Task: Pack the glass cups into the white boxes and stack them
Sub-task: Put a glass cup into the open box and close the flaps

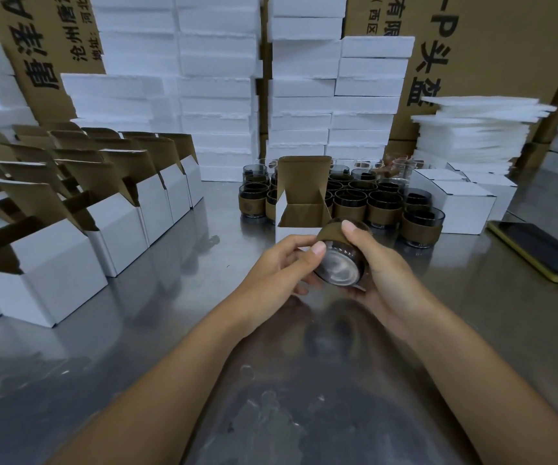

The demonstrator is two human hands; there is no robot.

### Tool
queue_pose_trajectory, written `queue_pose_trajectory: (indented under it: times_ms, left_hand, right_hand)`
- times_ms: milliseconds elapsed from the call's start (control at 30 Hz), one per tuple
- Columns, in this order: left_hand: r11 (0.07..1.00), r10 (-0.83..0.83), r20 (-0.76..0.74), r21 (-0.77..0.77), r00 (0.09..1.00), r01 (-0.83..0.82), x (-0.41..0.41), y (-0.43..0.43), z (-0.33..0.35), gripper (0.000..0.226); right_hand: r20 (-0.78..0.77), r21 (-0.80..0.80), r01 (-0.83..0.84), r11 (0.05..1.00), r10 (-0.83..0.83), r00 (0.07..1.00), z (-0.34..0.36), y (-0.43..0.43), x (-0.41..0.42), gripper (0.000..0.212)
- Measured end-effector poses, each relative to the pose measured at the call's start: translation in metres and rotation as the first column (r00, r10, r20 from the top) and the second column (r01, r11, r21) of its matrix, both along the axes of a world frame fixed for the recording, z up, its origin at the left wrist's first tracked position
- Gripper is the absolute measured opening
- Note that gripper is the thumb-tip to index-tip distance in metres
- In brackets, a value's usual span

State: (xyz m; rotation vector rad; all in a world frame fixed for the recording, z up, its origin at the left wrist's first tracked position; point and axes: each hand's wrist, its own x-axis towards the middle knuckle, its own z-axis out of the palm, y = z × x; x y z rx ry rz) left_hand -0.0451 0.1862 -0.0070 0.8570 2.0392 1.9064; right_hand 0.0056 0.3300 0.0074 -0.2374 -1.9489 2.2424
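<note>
Both forearms reach up from the bottom edge to frame centre. Left hand (286, 263) and right hand (376, 263) together grip one glass cup (339, 261), tilted with its base toward the camera and its brown sleeve uppermost, thumbs curled over it. It is held just before the open white box (292, 231) on the steel table (170, 250).

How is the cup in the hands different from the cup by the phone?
The held, brown-sleeved smoky glass cup is tipped, base toward the camera; the standing cup by the black phone is upright. The left hand and right hand grip the first; no hand touches the second. Both have brown sleeves.
</note>
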Motion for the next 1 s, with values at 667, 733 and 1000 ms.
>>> queue_pose_trajectory:
  times_ms: [667, 733, 1000]
  left_hand:
    - [0.870, 0.337, -0.396, -0.216, 0.855, -0.443, -0.009, 0.002, -0.008, 0.051]
    - [0.861, 0.313, -0.405, -0.261, 0.859, -0.437, -0.009, 0.001, -0.009, 0.053]
    - [0.809, 0.354, -0.625, -0.169, 0.696, -0.563, -0.007, -0.002, -0.008, 0.020]
  right_hand:
    - [-0.492, 0.255, 0.267, 0.929, -0.113, 0.863, -0.007, -0.003, 0.001, 0.057]
    - [-0.492, 0.268, 0.255, 0.929, -0.096, 0.865, -0.006, -0.005, 0.003, 0.057]
    - [-0.560, 0.301, 0.285, 0.910, -0.073, 0.826, -0.001, -0.009, 0.008, 0.059]
